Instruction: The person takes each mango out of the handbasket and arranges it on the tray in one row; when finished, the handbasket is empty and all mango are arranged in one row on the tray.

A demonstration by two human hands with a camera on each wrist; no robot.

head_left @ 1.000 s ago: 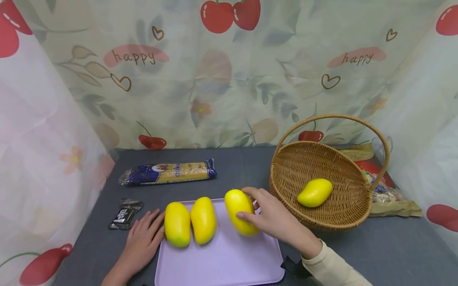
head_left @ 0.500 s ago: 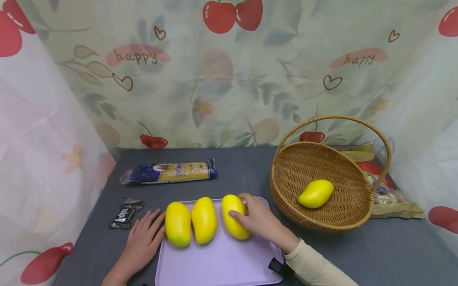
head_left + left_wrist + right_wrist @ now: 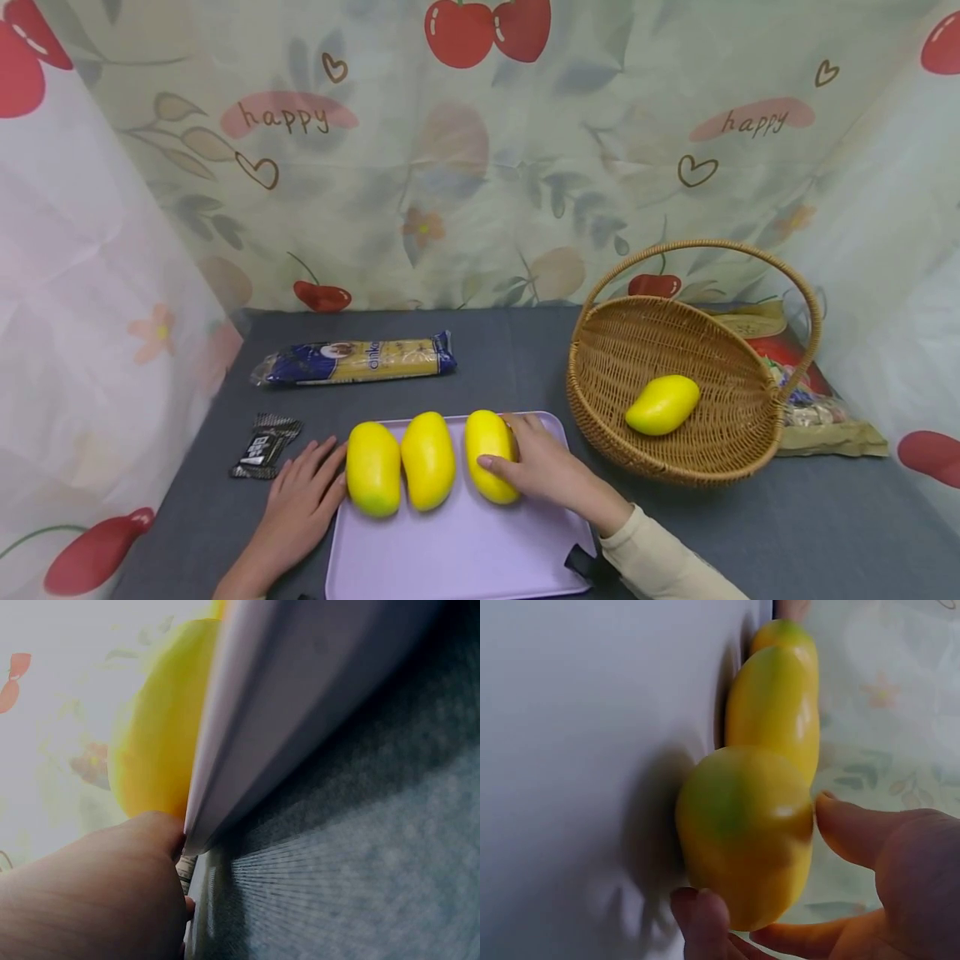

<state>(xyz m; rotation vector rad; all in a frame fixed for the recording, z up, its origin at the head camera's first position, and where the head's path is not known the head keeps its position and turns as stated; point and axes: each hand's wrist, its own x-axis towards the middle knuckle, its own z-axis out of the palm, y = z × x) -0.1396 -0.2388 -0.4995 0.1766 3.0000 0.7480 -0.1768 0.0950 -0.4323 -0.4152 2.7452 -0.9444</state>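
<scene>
My right hand (image 3: 551,471) grips a yellow mango (image 3: 485,437) at the right of the lilac tray (image 3: 450,554), thumb on top and fingers along its right side. In the right wrist view this mango (image 3: 742,825) fills the middle, with thumb and fingers around it. Two more mangoes lie on the tray: a middle one (image 3: 427,462) and a left one (image 3: 372,471) with a greenish lower end. My left hand (image 3: 300,504) rests flat by the tray's left edge, fingers extended, fingertips right at the left mango.
A wicker basket (image 3: 600,358) with a tall handle stands tilted at the right, one mango (image 3: 663,406) inside. Behind it lies a brown and red food bag (image 3: 832,433). A pasta packet (image 3: 360,361) lies at the back left, and a small black wrapped packet (image 3: 265,447) near my left hand.
My right hand has carried its mango slightly left and down onto the tray, beside the middle one, and still grips it. My left hand stays where it was.
</scene>
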